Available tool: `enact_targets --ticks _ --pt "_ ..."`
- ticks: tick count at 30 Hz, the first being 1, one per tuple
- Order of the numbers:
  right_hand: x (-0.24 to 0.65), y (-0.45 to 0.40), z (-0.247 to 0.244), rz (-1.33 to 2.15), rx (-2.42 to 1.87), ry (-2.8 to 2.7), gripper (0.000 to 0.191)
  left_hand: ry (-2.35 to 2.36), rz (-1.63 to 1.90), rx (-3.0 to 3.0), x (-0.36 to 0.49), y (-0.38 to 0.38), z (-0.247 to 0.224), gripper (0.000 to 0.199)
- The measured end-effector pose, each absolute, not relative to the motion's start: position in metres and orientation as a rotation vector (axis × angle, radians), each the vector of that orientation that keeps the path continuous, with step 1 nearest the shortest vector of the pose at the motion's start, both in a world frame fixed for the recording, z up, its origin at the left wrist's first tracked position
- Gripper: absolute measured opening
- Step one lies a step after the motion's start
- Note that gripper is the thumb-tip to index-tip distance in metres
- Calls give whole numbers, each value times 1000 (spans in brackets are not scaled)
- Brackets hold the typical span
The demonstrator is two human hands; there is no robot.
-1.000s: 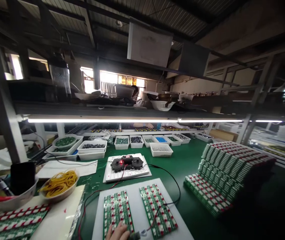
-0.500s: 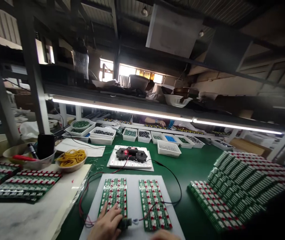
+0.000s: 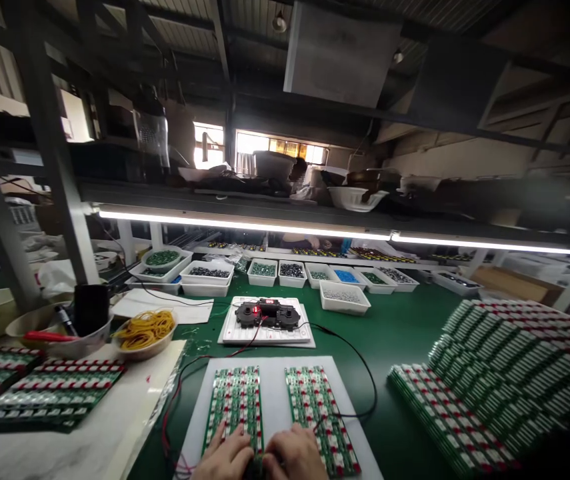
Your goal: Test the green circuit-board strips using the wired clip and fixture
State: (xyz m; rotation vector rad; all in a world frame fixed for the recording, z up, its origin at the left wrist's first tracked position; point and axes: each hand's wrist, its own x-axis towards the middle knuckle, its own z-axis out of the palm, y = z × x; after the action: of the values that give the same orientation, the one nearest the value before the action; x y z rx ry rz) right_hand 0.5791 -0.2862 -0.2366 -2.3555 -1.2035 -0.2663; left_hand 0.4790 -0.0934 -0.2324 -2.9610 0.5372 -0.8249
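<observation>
Green rectangular circuit panels (image 3: 237, 393) are lying on a flat white sheet (image 3: 273, 383); the left hand (image 3: 227, 455) is touching one, the right hand (image 3: 297, 455) resting curled nearby, both grips hidden; how much remains is staying unclear.

Two circuit panels (image 3: 235, 400) on a mat (image 3: 273, 393)

the near edge crops the bare left hand (image 3: 226, 458) and bare right hand (image 3: 297, 457); a small dark piece (image 3: 256, 466) between is mostly hidden.
</observation>
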Motion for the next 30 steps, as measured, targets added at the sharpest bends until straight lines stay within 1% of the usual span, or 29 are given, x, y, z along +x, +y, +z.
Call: enact_targets --ticks 2,5,7,9,12,15,21,26,30 --pt "577 -283 -228 -121 -2367 -1138 6 493 -706 -3061 477 -98 -229 25" --pt "572 -278 -214 66 -2377 -1048 8 291 -383 -3268 472 -110 -213 42" --pt "568 -275 -205 142 -2386 -1002 9 118 -164 -3364 470 -119 -199 46" --pt "565 -272 -198 202 -2385 -967 9 13 -42 -3426 469 -126 -186 47" --pt "564 -270 -191 256 -2374 -937 9 -19 -21 -3468 468 -130 -177 45" --pt "564 -270 -189 264 -2392 -942 7 -5 -58 -3452 468 -129 -181 43" --pt "564 -271 -195 200 -2399 -960 11 26 -157 -3419 469 -131 -189 35" --pt "561 -276 -196 149 -2302 -956 10 32 -82 -3415 469 -135 -181 33" --pt "563 -276 -188 204 -2230 -957 10 12 -13 -3450 470 -131 -175 33"
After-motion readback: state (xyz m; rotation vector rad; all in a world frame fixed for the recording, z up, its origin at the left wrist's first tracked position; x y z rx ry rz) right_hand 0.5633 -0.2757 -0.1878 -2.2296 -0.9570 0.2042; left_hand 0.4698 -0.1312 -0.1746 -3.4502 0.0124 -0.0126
